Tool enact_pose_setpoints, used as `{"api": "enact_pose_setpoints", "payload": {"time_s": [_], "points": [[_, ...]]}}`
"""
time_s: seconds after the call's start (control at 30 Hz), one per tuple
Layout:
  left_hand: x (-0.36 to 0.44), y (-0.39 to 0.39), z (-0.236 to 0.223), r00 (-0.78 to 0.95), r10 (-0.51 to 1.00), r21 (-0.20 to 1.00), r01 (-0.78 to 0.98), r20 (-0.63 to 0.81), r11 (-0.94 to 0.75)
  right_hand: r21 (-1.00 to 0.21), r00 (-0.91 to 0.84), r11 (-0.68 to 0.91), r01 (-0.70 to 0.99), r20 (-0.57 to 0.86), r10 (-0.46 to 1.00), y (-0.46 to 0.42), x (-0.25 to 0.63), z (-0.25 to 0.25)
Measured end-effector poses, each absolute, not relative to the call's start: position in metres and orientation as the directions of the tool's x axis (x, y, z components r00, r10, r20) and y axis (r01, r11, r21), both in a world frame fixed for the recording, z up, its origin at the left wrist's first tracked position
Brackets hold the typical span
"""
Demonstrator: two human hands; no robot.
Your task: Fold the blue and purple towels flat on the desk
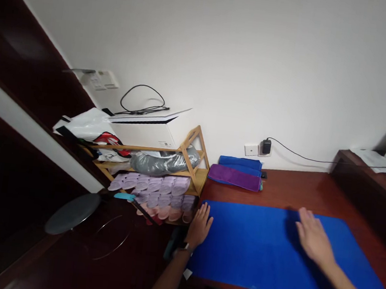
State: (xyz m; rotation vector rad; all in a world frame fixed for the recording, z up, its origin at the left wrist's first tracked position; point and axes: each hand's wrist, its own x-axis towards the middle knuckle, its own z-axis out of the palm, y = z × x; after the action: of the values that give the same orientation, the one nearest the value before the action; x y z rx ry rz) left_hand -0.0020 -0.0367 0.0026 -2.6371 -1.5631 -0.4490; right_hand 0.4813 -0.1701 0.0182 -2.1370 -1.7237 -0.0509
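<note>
A blue cloth (pixel 253 250) lies spread out flat over the front of the reddish-brown desk (pixel 296 190). My left hand (pixel 200 226) rests on the cloth's left edge, fingers stretched out and a band around the wrist. Over the right part of the cloth is my right hand (pixel 313 236), palm down with fingers extended; a shadow falls beside it, and I cannot tell whether it touches the fabric. Neither hand holds anything. Behind the spread cloth, a folded purple cloth (pixel 234 177) lies partly on top of a folded blue cloth (pixel 241 164).
Left of the desk stands a wooden rack (pixel 194 163) with several slippers (pixel 160 185), a white box (pixel 145 134) and a coiled black cable (pixel 144 109) on top. A round stool (pixel 74 213) is farther left. A black plug (pixel 266 146) sits in the wall socket.
</note>
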Motion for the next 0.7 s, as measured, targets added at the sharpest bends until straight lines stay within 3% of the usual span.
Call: {"api": "enact_pose_setpoints", "payload": {"time_s": [0.2, 0.33, 0.47, 0.7], "points": [[0.003, -0.101, -0.011, 0.505, 0.834, 0.061, 0.847, 0.221, -0.528, -0.437, -0.053, 0.103, 0.894, 0.124, 0.991, -0.154, 0.239, 0.036], [0.003, -0.102, -0.009, 0.472, 0.864, 0.065, 0.87, 0.178, -0.489, -0.464, -0.105, 0.107, 0.88, 0.03, 0.994, -0.157, 0.189, 0.027], [0.003, -0.098, -0.008, 0.468, 0.862, 0.087, 0.867, 0.194, -0.491, -0.436, 0.004, 0.023, 0.899, 0.061, 0.998, -0.184, 0.253, 0.009], [0.005, -0.096, -0.007, 0.457, 0.867, 0.098, 0.871, 0.199, -0.482, -0.288, 0.34, -0.278, 0.916, 0.194, 0.92, -0.288, 0.486, -0.051]]}}
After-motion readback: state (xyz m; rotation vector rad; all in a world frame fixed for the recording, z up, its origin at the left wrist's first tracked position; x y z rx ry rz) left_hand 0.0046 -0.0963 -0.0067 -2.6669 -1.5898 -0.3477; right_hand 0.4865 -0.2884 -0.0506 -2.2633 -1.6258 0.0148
